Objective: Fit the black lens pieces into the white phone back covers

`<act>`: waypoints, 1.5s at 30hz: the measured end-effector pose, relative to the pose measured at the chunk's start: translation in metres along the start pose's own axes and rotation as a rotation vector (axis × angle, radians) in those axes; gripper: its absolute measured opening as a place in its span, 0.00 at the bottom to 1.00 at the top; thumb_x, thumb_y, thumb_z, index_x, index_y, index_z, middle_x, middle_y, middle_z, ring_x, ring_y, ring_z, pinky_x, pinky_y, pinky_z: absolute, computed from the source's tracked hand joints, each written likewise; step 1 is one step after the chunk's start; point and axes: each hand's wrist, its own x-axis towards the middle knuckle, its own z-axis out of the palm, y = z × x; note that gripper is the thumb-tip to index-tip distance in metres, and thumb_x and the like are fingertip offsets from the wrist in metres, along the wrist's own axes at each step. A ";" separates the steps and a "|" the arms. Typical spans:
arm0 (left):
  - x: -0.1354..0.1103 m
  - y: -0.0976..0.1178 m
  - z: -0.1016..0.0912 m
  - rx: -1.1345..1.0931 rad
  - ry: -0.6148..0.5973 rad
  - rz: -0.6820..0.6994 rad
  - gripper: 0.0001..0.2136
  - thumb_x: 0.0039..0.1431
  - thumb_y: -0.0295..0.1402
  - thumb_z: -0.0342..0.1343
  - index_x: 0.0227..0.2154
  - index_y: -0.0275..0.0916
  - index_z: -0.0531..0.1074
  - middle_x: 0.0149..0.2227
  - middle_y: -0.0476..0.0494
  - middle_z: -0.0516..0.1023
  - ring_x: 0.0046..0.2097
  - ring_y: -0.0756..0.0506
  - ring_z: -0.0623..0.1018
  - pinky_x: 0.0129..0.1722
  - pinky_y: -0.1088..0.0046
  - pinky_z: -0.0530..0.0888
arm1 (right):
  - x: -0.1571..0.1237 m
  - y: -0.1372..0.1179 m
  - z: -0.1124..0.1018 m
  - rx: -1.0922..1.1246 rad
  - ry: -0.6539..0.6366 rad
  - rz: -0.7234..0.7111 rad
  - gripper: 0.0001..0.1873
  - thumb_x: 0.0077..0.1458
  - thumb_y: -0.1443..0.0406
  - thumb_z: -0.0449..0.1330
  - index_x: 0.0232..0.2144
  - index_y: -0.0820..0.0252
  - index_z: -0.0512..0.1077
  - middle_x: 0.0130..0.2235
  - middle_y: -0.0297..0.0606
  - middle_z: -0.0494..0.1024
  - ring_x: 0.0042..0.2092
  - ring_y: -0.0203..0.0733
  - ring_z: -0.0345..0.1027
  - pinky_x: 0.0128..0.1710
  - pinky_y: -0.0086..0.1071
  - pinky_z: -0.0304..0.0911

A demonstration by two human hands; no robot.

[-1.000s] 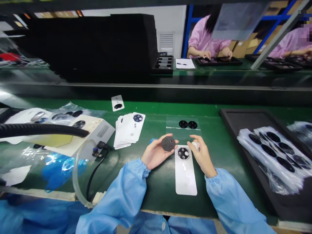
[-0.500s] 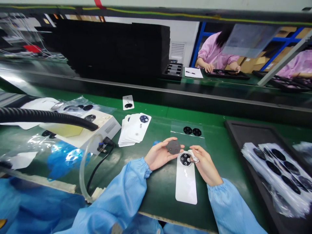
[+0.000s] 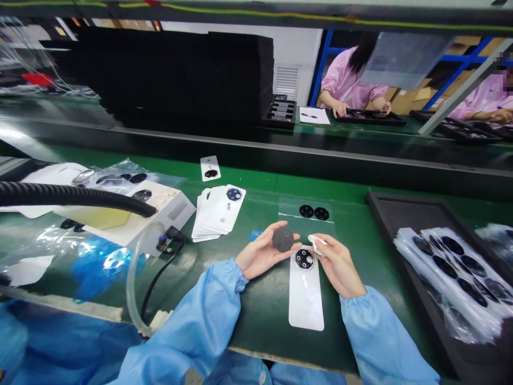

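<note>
A white phone back cover [image 3: 305, 294] lies lengthwise on the green bench, its black round camera ring [image 3: 303, 259] at the far end. My left hand [image 3: 260, 254] holds a dark grey round block [image 3: 282, 239] just left of and above that ring. To the right of the ring, my right hand [image 3: 339, 263] pinches a small white wipe [image 3: 318, 244]. Both arms wear blue sleeves.
A fanned stack of white covers [image 3: 216, 214] and a single cover [image 3: 210, 168] lie to the left. Two black rings sit on a clear bag [image 3: 308, 212]. A black tray [image 3: 396, 214] of bagged parts stands right. Left are a black hose [image 3: 76, 196] and a white box [image 3: 160, 214]. People in pink work behind.
My right hand has lifted the wipe off the camera ring and drawn slightly right. The left hand and block stay about where they were.
</note>
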 end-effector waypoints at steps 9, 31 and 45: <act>0.000 0.000 0.000 -0.095 0.062 -0.051 0.18 0.64 0.33 0.52 0.55 0.31 0.67 0.50 0.34 0.77 0.58 0.38 0.72 0.64 0.62 0.59 | -0.012 -0.009 0.008 -0.076 0.025 -0.206 0.12 0.51 0.59 0.67 0.37 0.57 0.75 0.36 0.35 0.74 0.32 0.35 0.67 0.34 0.32 0.66; 0.007 -0.038 -0.009 1.216 0.263 0.254 0.25 0.66 0.35 0.49 0.64 0.44 0.54 0.50 0.41 0.72 0.48 0.41 0.76 0.55 0.62 0.64 | -0.019 0.028 -0.013 -1.217 -0.362 -0.590 0.11 0.64 0.72 0.48 0.45 0.56 0.66 0.41 0.41 0.70 0.41 0.41 0.68 0.38 0.33 0.65; 0.007 -0.037 -0.007 1.514 0.243 0.276 0.23 0.65 0.38 0.49 0.62 0.40 0.59 0.47 0.39 0.73 0.48 0.38 0.73 0.52 0.61 0.63 | -0.022 0.028 -0.008 -1.454 -0.360 -0.614 0.19 0.60 0.77 0.44 0.48 0.58 0.64 0.39 0.42 0.70 0.37 0.41 0.68 0.28 0.31 0.64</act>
